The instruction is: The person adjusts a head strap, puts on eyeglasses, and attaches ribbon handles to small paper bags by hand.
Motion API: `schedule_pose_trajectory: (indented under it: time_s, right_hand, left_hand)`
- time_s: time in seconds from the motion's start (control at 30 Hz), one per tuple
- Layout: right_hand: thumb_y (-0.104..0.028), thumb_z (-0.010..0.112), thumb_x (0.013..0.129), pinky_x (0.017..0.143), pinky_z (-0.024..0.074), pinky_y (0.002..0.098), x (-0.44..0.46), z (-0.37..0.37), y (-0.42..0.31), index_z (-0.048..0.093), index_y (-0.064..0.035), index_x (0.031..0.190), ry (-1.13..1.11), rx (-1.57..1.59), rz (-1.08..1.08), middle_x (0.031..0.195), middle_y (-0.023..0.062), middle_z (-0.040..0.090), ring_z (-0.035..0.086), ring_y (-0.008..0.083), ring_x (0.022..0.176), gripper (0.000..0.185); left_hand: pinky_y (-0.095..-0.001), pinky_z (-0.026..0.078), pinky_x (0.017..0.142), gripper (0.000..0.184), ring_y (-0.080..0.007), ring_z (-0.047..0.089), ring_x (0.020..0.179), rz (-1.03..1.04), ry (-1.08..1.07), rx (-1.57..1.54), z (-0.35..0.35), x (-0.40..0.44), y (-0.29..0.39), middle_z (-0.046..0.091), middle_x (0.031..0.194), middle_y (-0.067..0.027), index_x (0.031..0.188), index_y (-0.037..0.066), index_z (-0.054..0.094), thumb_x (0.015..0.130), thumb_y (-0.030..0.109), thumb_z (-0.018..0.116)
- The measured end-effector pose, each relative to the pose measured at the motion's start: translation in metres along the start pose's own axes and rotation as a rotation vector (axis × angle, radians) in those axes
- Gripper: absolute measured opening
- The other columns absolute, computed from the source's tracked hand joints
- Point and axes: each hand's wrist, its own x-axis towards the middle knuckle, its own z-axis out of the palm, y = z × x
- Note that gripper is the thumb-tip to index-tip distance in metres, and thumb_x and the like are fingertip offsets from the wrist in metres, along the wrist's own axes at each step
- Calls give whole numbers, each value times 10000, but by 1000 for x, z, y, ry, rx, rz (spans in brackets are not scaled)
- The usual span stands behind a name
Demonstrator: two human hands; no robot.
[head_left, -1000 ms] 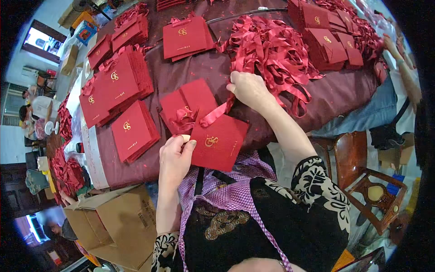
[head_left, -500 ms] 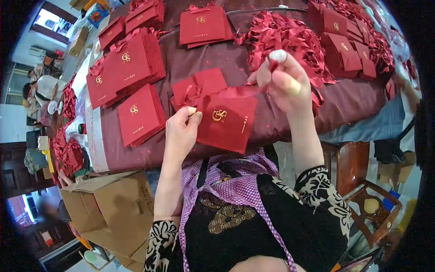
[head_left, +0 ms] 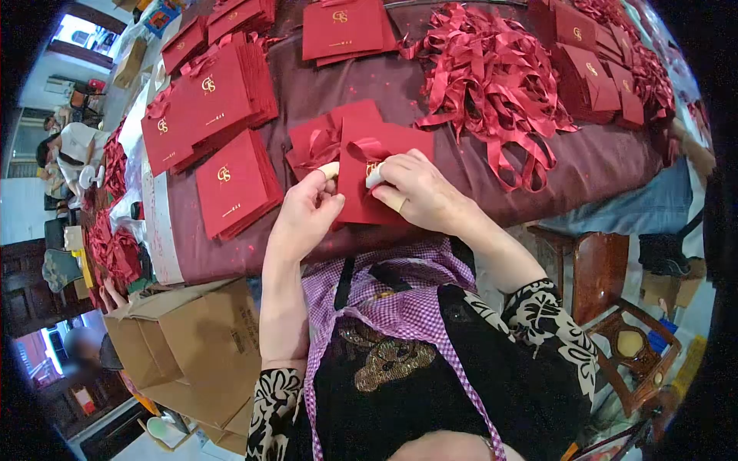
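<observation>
A small red paper bag (head_left: pixel 410 142) with gold lettering lies at the table's near edge in front of me. At its left edge is my left hand (head_left: pixel 302 219), fingers curled and closed on the bag's side. My right hand (head_left: pixel 427 192) reaches over the front of the bag, its fingers pinched at a red ribbon (head_left: pixel 364 149) whose loop shows above them. White and pale tape wraps some of my fingertips, and the fingers partly cover the gold print. Just behind, another red bag (head_left: pixel 350 115) with a ribbon bow lies flat.
Stacks of red bags (head_left: pixel 234 184) stand at the left, with another stack (head_left: pixel 344 31) at the back. A heap of loose red ribbons (head_left: pixel 488 84) lies to the right. Beside the table are a cardboard box (head_left: pixel 192 346) and a wooden chair (head_left: pixel 630 346). Another person (head_left: pixel 77 150) is far left.
My right hand has come down from its raised place at the right onto the bag's front, bringing the ribbon in. The bag now lies flatter and more upright in view.
</observation>
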Motion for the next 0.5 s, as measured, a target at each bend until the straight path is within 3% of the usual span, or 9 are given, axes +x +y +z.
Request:
schedule_pose_trajectory:
  time_s: [0.5]
  right_hand:
    - [-56, 705, 759, 734, 396, 349, -5, 17, -7, 577, -60, 868, 233, -45, -42, 808, 70, 601, 577, 249, 762, 168]
  left_hand:
    - [-180, 413, 639, 396, -33, 457, 734, 31, -11, -15, 4, -6, 3, 490, 850, 30, 1233, -17, 524, 843, -48, 591]
